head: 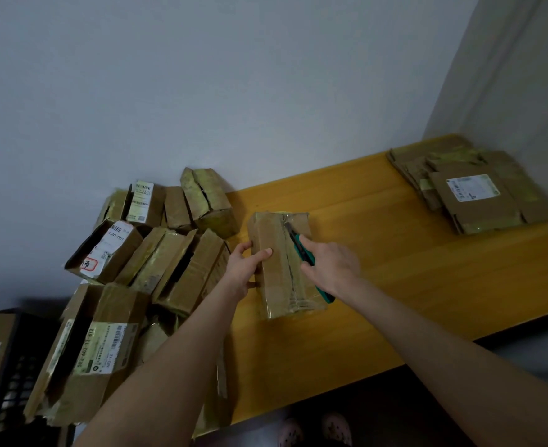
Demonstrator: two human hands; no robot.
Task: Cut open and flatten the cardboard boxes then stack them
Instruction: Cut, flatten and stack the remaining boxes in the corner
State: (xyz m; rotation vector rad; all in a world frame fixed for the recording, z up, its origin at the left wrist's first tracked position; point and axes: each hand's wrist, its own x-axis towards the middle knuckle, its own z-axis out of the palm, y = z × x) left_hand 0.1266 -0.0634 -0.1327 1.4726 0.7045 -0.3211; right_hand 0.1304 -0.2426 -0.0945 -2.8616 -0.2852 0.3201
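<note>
A taped brown cardboard box lies lengthwise in the middle of the yellow wooden table. My left hand grips its left side, thumb on the top face. My right hand holds a green utility knife, with the blade at the taped centre seam near the box's far end. A stack of flattened boxes lies in the table's far right corner.
A pile of several uncut boxes with shipping labels covers the table's left part and hangs over its front edge. A black crate with another box stands at the lower left. Grey walls close the back and right. Slippered feet show below the table's front edge.
</note>
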